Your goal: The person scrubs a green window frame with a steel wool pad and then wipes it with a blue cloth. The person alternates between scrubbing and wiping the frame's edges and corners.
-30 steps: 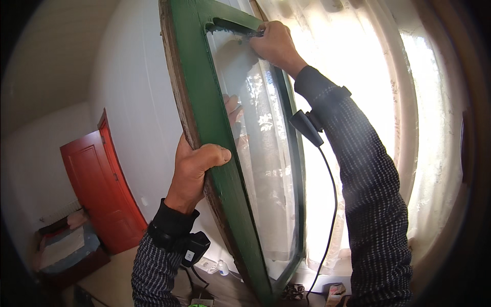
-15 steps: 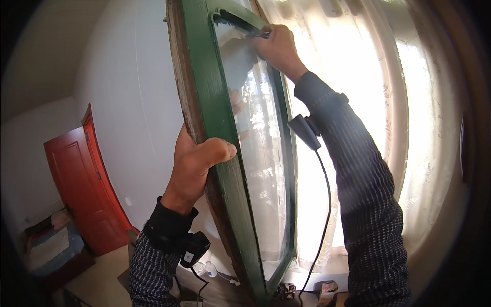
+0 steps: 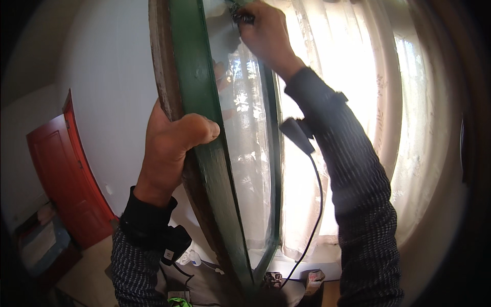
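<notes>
A green-painted wooden window sash stands swung inward, its brown outer edge worn and its pane showing reflections. My left hand grips the sash's near upright, thumb on the green face and fingers behind the edge. Higher up, my right hand is closed around a small black tool held at the upper part of the glass. Fingers cover most of this tool, so its exact kind is unclear. The top of the sash lies beyond the upper edge of the view.
Bright sheer curtains hang on the right. A black device on my right wrist trails a cable; another device is on my left wrist. Below stand a paper bag and a small white bottle. A red door stands far left.
The whole view has shifted, so sash and hands appear further left and higher. The tool in my right hand appears turned from lying along the top bar. My left hand keeps its grip.
</notes>
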The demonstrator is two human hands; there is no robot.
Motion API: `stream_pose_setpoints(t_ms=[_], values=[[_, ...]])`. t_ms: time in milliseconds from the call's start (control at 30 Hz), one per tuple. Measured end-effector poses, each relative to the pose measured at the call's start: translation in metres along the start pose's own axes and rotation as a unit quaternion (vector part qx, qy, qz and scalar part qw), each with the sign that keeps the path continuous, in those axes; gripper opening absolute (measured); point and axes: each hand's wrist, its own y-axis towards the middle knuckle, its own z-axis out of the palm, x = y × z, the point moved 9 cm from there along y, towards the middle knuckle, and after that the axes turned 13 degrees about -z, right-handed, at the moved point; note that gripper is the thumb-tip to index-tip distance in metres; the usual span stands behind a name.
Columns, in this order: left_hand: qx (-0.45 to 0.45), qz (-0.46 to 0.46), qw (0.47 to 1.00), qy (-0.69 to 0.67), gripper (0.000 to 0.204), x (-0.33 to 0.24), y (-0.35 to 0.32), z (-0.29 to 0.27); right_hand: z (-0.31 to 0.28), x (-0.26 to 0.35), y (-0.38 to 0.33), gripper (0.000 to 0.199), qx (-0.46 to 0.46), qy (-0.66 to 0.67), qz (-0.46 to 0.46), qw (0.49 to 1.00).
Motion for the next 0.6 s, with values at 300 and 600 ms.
stream_pose_setpoints(t_ms=[300, 600], values=[[-0.002, 0.004, 1.000, 0.002, 0.091, 0.003, -0.005, -0.004, -0.001, 0.017, 0.012, 0.018, -0.042, 0.045, -0.038, 0.997], [0.003, -0.001, 1.000, -0.003, 0.094, 0.001, -0.007, -0.002, -0.005, 0.015, 0.014, 0.020, -0.001, 0.006, 0.008, 1.000]])
